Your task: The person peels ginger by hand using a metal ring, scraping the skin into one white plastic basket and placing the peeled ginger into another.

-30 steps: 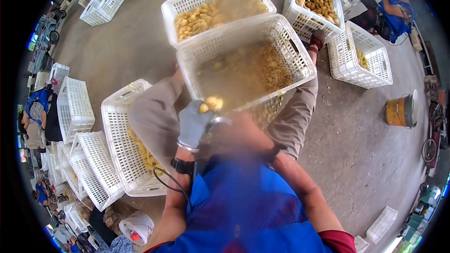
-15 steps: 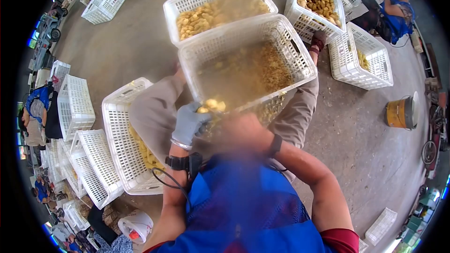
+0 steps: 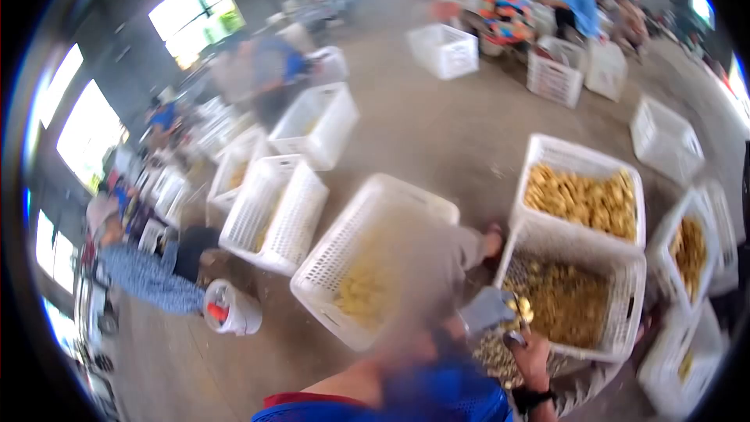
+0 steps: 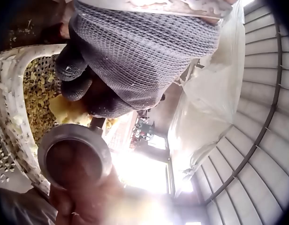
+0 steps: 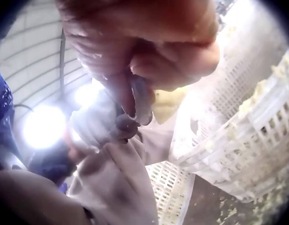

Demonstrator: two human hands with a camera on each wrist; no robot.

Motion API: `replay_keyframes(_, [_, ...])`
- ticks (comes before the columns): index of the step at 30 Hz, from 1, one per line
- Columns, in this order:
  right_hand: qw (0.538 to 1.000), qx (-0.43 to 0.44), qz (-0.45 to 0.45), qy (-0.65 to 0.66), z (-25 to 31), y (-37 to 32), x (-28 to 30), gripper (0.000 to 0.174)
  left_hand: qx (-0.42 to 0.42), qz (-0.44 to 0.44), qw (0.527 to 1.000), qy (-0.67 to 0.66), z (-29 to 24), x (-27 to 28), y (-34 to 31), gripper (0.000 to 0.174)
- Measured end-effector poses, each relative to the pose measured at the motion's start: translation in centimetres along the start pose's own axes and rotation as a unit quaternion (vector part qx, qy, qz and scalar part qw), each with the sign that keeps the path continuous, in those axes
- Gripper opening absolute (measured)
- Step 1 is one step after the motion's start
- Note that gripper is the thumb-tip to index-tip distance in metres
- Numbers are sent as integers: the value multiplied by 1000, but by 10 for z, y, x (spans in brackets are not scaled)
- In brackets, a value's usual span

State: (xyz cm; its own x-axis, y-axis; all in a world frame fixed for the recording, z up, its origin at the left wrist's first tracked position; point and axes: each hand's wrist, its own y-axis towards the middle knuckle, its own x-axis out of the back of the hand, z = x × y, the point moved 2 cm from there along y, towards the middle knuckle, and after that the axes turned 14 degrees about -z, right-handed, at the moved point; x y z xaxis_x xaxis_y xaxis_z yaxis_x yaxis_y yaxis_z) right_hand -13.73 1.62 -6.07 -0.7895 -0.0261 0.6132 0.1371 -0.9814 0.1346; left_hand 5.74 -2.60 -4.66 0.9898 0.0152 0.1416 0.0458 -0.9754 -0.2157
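Note:
My left hand (image 3: 486, 311), in a grey knit glove, holds a knobbly yellow piece of ginger (image 3: 523, 311) by the near rim of a white crate (image 3: 574, 348). In the left wrist view the gloved fingers curl at one end of that ginger (image 4: 68, 111). My bare right hand (image 3: 533, 355) grips a round metal scraper (image 4: 47, 161) close against the ginger. From the right wrist, the scraper (image 5: 143, 101) shows between thumb and fingers, its edge beside the yellow flesh. Brown and yellow peelings (image 3: 562, 309) cover the crate's floor.
Beyond stands a crate of ginger (image 3: 582, 195); another full one (image 3: 689, 254) is at the right. By my left leg is a large crate (image 3: 320, 273) with yellow pieces. A white bucket (image 3: 234, 309), more crates and other people are farther left. Scraps litter the floor.
The head view has swung left and up, so the crates shift right in it. Both hands still work together at the crate's near rim with the ginger.

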Motion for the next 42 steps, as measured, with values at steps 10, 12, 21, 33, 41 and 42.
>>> replay_keyframes(10, [855, -333, -19, 397, 29, -4, -15, 10, 22, -63, 996, 53, -17, 18, -6, 22])
replay_keyframes(12, [848, -350, -23, 399, 26, -3, -16, 6, 41, -69, 997, 9, -22, 18, -10, 22])
replay_keyframes(21, [979, -67, -85, 173, -9, 0, -31, 15, 71, -20, 993, 94, -2, 14, 8, 21])
replay_keyframes(33, [742, -314, -214, 553, -48, 28, 10, 37, 130, -3, 935, -329, 27, -38, 7, 41])
replay_keyframes(41, [811, -230, -290, 454, -52, 11, -16, 50, -12, -16, 999, -47, 31, -54, 5, 45])
replay_keyframes(42, [871, -162, -303, 351, -57, 9, -17, 49, -39, -37, 999, 2, 27, -52, 3, 45])
